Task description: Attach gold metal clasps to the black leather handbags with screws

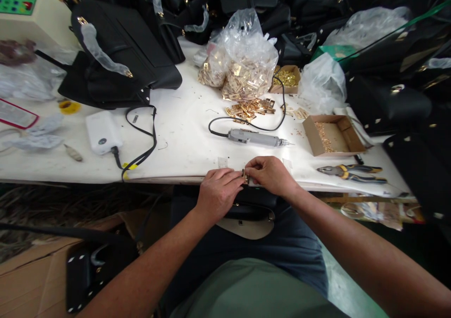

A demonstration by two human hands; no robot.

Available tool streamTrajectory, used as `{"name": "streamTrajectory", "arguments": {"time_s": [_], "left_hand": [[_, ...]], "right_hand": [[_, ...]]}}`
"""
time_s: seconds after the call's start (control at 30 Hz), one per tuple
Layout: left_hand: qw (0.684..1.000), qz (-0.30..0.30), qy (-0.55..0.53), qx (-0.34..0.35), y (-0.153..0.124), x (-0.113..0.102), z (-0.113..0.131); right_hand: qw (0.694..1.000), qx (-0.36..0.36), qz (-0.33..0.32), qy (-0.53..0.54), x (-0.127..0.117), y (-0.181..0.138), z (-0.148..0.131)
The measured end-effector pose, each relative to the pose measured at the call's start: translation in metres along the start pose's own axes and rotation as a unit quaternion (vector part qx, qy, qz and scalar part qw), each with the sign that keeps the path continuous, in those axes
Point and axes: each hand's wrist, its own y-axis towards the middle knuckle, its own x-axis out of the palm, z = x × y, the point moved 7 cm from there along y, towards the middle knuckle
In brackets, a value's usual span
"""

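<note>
At the table's front edge, my left hand (pixel 219 192) lies over the top of a black handbag (pixel 252 211) on my lap. Its fingers are together and bent over the bag, with the thumb hidden. A small gold metal fitting (pixel 245 179) sits between my two hands, against the left fingertips. My right hand (pixel 268 173) is closed, thumb and forefinger pinching at the upper end of this fitting. The bag has a pale rounded panel (pixel 246 228) toward me. Much of the bag is covered by my hands.
Behind my hands lies a grey electric screwdriver (pixel 255 137) with its cable. Pliers (pixel 352 171) and a cardboard box of small screws (pixel 333 137) are at right. Loose gold fittings (pixel 250 109) lie before a plastic bag (pixel 246 66). A white power unit (pixel 103 132) stands left.
</note>
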Motion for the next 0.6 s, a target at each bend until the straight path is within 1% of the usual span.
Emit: {"name": "streamTrajectory", "arguments": {"time_s": [0.07, 0.23, 0.43, 0.53, 0.6], "left_hand": [[1.000, -0.004, -0.004, -0.002, 0.0001, 0.0008, -0.0006], [1.000, -0.010, 0.004, -0.005, -0.0005, 0.0021, -0.0011], [1.000, -0.001, 0.013, 0.008, 0.0000, 0.0007, 0.0012], [1.000, -0.001, 0.009, 0.008, 0.0003, 0.0005, 0.0015], [1.000, -0.002, 0.007, 0.004, 0.0002, 0.0004, 0.0013]], "right_hand": [[1.000, -0.001, -0.001, -0.004, -0.0006, 0.0005, -0.0008], [0.999, -0.009, 0.036, -0.035, -0.0007, -0.0020, 0.0012], [0.995, -0.015, 0.071, -0.074, 0.0004, -0.0045, 0.0012], [0.995, -0.025, 0.069, -0.066, 0.0000, -0.0052, 0.0008], [0.998, -0.034, 0.048, -0.036, -0.0004, -0.0061, 0.0020]]}}
